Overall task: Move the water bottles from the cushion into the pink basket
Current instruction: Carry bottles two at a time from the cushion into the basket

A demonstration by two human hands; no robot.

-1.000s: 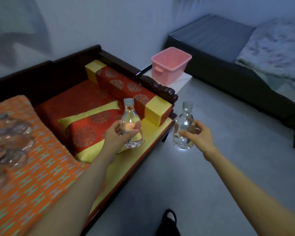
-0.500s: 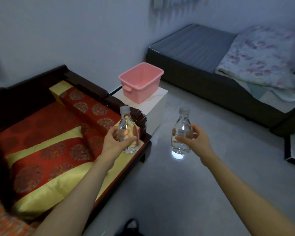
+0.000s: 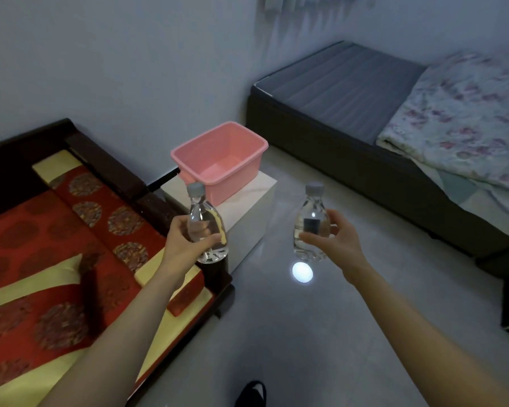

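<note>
Mid-carry: left hand (image 3: 185,245) & right hand (image 3: 340,240) each clamp a water bottle (image 3: 205,230), upright. Next, prob. lower both into pink basket (image 3: 249,163) at 12 o'clock.

Dark wooden bench (image 3: 106,160) at left w/ red-and-gold cushions (image 3: 41,259) on it. White side table (image 3: 247,201) just right of it holds pink basket (image 3: 218,160). Far right: low bed (image 3: 350,92), floral quilt (image 3: 465,113) on top.
</note>
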